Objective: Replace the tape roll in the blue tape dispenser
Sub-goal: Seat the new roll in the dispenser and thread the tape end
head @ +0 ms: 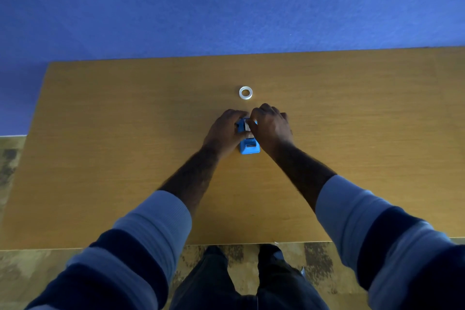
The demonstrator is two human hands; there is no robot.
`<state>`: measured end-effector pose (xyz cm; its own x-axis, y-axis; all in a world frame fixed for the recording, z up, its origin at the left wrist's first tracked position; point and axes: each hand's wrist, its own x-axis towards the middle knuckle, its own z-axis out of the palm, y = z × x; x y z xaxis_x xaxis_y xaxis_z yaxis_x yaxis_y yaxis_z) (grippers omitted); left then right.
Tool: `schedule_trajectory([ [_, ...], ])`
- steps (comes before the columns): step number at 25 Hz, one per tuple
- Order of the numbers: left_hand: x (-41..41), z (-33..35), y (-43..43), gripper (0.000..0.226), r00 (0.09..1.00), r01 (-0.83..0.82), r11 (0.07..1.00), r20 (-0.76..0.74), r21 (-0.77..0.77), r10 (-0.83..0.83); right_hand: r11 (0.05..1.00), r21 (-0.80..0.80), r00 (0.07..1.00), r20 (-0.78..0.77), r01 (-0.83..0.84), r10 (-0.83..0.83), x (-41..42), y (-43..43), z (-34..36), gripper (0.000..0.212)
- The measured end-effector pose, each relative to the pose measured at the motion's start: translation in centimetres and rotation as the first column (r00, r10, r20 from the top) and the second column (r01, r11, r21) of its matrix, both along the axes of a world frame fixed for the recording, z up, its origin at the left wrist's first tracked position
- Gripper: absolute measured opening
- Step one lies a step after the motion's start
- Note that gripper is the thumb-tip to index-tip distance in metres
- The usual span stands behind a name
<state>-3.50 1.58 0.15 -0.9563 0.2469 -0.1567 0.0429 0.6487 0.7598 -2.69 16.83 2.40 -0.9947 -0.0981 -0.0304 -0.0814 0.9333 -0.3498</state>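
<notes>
The blue tape dispenser [249, 146] stands on the wooden table [125, 146], its cutter end toward me. My left hand [224, 133] grips its left side. My right hand [270, 126] curls over the top, with its fingertips closed on a pale tape roll [247, 127] sitting in the dispenser's cradle; most of that roll is hidden by my fingers. A second roll, a whitish translucent tape ring [245, 92], lies flat on the table just beyond my hands, touching nothing.
A blue wall [226, 2] rises right behind the table's far edge. The table's left edge lies far to my left and its near edge is close to my legs. A mottled floor [15, 267] shows below.
</notes>
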Motion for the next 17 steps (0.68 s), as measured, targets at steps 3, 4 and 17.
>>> schedule_trajectory([
  [3,0.5,-0.1,0.0,0.049,1.000,-0.008,1.000,-0.009,-0.011,0.008,1.000,-0.003,0.998,0.056,0.020,-0.020,-1.3,-0.1,0.3,0.018],
  [4,0.6,-0.1,0.0,0.049,1.000,-0.012,1.000,-0.011,-0.022,0.012,1.000,-0.002,0.998,0.063,0.016,-0.016,-1.5,-0.2,0.3,0.018],
  [17,0.4,0.0,0.0,0.044,0.999,0.032,0.998,-0.021,-0.059,-0.033,0.998,-0.039,0.997,-0.048,-0.059,0.057,1.0,0.4,-0.2,0.015],
])
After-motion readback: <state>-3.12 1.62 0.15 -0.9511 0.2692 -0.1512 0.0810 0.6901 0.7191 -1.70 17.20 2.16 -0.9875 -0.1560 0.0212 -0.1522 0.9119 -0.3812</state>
